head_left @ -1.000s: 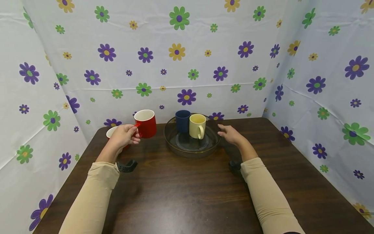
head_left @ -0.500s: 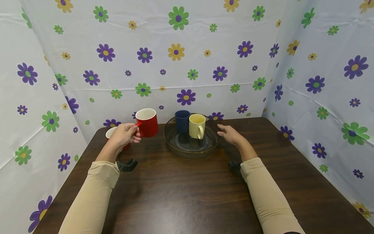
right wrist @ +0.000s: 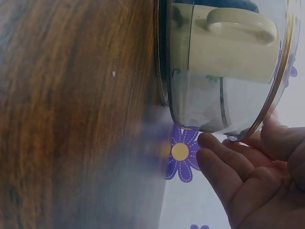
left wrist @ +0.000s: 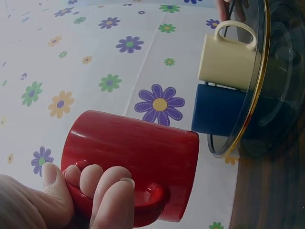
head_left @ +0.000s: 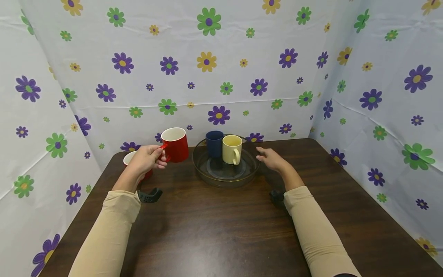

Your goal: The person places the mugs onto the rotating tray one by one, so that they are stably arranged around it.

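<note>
My left hand (head_left: 147, 161) grips a red mug (head_left: 177, 145) by its handle, fingers curled through it. The mug is white inside and held up left of a round clear glass dish (head_left: 225, 182) with a gold rim. In the dish stand a dark blue cup (head_left: 214, 144) and a pale yellow mug (head_left: 232, 149), side by side. My right hand (head_left: 273, 159) is at the dish's right side, fingers relaxed, fingertips right by the glass wall (right wrist: 209, 107). A second red mug (head_left: 129, 157), white inside, stands at the left, partly hidden behind my left hand.
The dark brown wooden table (head_left: 221, 223) carries everything. A white cloth (head_left: 155, 46) printed with purple, green and yellow flowers hangs behind the table and along both sides. Dark wrist devices (head_left: 150, 195) sit at both wrists.
The red mug in my left hand has moved slightly to the right and up, closer to the dish. My right hand stays by the dish. The head view has shifted slightly.
</note>
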The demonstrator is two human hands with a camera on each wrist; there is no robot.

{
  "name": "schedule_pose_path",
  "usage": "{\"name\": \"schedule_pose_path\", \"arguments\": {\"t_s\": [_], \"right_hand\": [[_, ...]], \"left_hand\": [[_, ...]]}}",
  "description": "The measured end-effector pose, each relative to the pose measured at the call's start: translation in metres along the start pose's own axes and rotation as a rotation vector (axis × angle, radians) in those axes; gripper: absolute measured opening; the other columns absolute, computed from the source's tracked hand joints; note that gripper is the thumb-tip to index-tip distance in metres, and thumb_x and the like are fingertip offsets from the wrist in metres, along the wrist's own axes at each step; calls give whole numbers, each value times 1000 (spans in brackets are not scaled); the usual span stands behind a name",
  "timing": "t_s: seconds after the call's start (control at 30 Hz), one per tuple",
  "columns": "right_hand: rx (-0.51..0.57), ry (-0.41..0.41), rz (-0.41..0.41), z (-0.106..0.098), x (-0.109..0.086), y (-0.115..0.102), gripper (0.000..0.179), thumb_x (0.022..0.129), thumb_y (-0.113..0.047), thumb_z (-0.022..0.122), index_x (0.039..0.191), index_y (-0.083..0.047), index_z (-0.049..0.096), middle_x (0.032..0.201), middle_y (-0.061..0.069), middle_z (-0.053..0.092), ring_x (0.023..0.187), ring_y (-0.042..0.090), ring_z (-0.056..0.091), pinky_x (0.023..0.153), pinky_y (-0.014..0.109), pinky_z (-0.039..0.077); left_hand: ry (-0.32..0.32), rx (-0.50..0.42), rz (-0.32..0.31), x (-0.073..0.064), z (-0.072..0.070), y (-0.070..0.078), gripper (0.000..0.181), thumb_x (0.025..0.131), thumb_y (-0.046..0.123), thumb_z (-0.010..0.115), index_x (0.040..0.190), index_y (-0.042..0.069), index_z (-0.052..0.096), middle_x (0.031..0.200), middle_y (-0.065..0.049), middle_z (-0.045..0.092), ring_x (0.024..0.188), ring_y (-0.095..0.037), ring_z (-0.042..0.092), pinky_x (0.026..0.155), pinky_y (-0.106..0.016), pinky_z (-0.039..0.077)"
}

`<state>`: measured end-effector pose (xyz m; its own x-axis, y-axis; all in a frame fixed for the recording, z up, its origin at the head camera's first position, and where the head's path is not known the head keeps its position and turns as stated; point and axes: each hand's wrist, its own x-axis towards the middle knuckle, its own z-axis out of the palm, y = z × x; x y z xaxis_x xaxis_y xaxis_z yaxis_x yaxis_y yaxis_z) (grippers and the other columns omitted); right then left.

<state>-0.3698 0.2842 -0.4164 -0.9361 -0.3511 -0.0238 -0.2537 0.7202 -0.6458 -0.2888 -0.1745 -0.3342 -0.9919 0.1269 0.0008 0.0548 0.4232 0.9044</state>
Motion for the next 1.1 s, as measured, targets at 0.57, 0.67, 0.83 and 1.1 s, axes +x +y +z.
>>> {"name": "schedule_pose_path", "arguments": {"t_s": [0.57,0.67,0.83,1.1], "right_hand": [[11,5,5,-2,1,2,57,109,-13,46,158,4,23,164,26,20,150,46,21,120,59,21],[19,7,9,-1,1,2,57,109,-13,46,158,4,23,164,26,20,150,46,21,120,59,22],[26,9,15,0,1,3,57,109,-14,47,158,4,24,163,27,22,148,47,23,119,59,24],[47,7,5,0,-1,1,57,109,-13,47,157,5,24,163,27,22,148,47,23,119,59,25]], "left_hand": [[-23,0,11,0,3,4,30,109,18,46,112,-10,56,93,-16,61,82,-22,70,78,-29,61],[-25,1,20,1,3,5,29,109,18,46,112,-10,56,94,-17,61,82,-22,70,77,-29,61],[-37,-9,39,2,5,6,29,109,16,45,112,-11,55,94,-16,61,82,-22,71,76,-28,61],[-46,-31,18,3,10,4,28,109,13,44,109,-12,55,89,-16,62,74,-17,68,75,-28,62]]}}
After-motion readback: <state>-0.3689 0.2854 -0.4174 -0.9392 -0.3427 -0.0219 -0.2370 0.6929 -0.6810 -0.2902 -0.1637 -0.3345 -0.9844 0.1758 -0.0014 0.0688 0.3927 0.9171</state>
